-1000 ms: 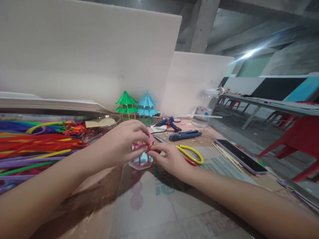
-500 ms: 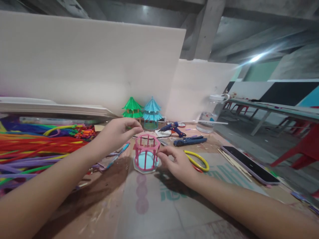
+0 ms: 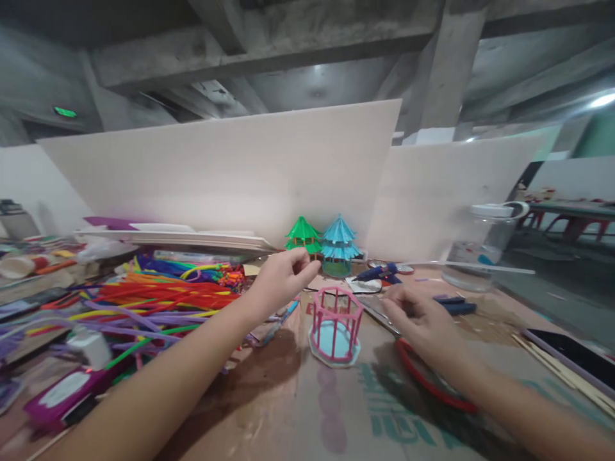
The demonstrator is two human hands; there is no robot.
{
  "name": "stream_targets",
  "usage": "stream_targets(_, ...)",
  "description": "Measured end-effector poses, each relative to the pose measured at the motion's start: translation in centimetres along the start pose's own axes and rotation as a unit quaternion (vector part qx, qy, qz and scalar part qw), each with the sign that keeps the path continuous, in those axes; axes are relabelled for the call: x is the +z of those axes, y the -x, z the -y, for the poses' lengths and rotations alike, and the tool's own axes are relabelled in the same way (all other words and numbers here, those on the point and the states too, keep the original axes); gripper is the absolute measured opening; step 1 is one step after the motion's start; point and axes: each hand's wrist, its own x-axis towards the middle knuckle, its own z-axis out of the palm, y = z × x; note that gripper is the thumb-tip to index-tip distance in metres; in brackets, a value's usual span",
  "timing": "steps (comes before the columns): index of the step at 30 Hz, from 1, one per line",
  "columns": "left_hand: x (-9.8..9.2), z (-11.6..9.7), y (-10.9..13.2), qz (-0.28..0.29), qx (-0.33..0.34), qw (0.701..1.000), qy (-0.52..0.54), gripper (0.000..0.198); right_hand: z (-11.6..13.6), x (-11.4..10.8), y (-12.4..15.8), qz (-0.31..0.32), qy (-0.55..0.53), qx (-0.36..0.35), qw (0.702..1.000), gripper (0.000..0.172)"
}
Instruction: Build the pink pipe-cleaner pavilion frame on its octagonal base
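A pink open frame (image 3: 338,301) of upright posts between two rings stands on a pale blue many-sided base (image 3: 335,340) in front of me. My left hand (image 3: 283,282) hovers left of and behind the frame, fingers bent, thumb apart from them; I see nothing between. My right hand (image 3: 423,323) is over the scissors (image 3: 420,378), whose red handle shows below it and blades to its left. Its fingers are curled and blurred; whether it touches the scissors I cannot tell. A green roofed model (image 3: 302,234) and a blue one (image 3: 339,237) stand behind.
Colourful pipe cleaners (image 3: 163,294) spread across the left side. A blue glue gun (image 3: 377,273) lies behind the frame, and dark blue pliers (image 3: 456,306) lie partly behind my right hand. A clear bottle (image 3: 475,250), thin wooden sticks (image 3: 562,371) and a phone (image 3: 574,358) are right.
My right hand has come away from the pink frame and moved right over the scissors. The left hand stays near the frame, slightly farther left. The camera has tilted up and turned left.
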Motion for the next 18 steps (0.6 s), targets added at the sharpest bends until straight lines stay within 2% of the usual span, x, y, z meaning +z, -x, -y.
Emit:
stream_targets(3,-0.3,-0.4,0.3,0.028,0.003,1.000,-0.007,0.039,-1.0,-0.1,-0.2,0.017,0.034,-0.024,0.999,0.040)
stream_targets(5,-0.4,-0.5,0.3,0.049,-0.001,0.999,-0.008,0.032,-1.9,0.2,-0.1,0.034,0.056,-0.046,0.997,0.040)
stream_targets(7,-0.4,-0.3,0.2,0.045,-0.006,0.999,-0.014,0.014,-2.8,0.7,0.0,0.062,0.074,-0.055,0.994,0.038)
stream_targets(10,-0.1,0.2,0.7,0.027,-0.030,0.999,-0.001,0.013,-3.8,1.1,0.1,0.097,0.107,-0.060,0.988,0.036)
stream_targets(12,0.6,0.8,2.1,0.003,-0.050,0.999,0.022,0.022,-4.3,1.3,0.3,0.127,0.127,-0.058,0.982,0.033)
stream_targets(16,2.4,2.1,6.7,-0.035,-0.083,0.991,0.101,0.047,-5.7,1.8,0.6,0.155,0.142,-0.057,0.976,0.028)
stream_targets(18,3.3,2.8,8.8,0.006,-0.083,0.985,0.152,0.065,-6.5,2.2,0.8,0.158,0.146,-0.052,0.975,0.028)
